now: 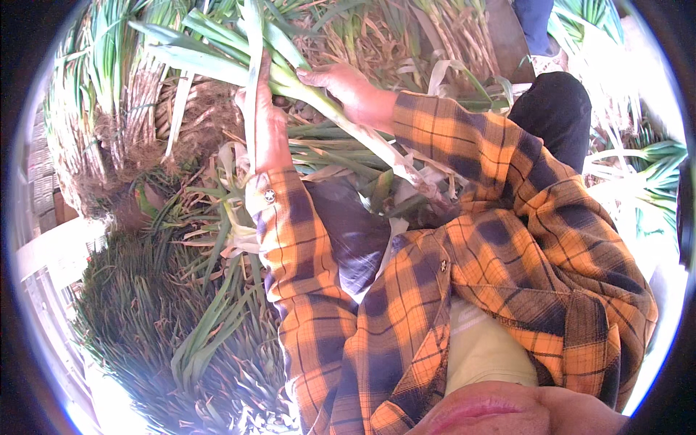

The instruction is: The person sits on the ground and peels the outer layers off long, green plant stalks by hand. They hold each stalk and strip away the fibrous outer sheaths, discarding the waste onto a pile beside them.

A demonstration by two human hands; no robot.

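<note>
A long leek (367,136) lies slantwise before me, green leaves to the upper left and the pale shaft running down to its root end by my jacket. My left hand (263,117) is closed at the base of the leaves, its fingers partly hidden; a loose pale leaf strip (252,92) hangs in front of its wrist. Just right of it, my right hand (348,92) grips the upper shaft, thumb and fingers near where the leaves spread.
Bundled leeks with roots (117,103) stand at the upper left, more bundles (462,32) at the top. Cut-looking green tops (179,304) are heaped at lower left. Loose leaves (337,149) lie over the ground between my legs. Another person's leg (533,24) shows at the upper right.
</note>
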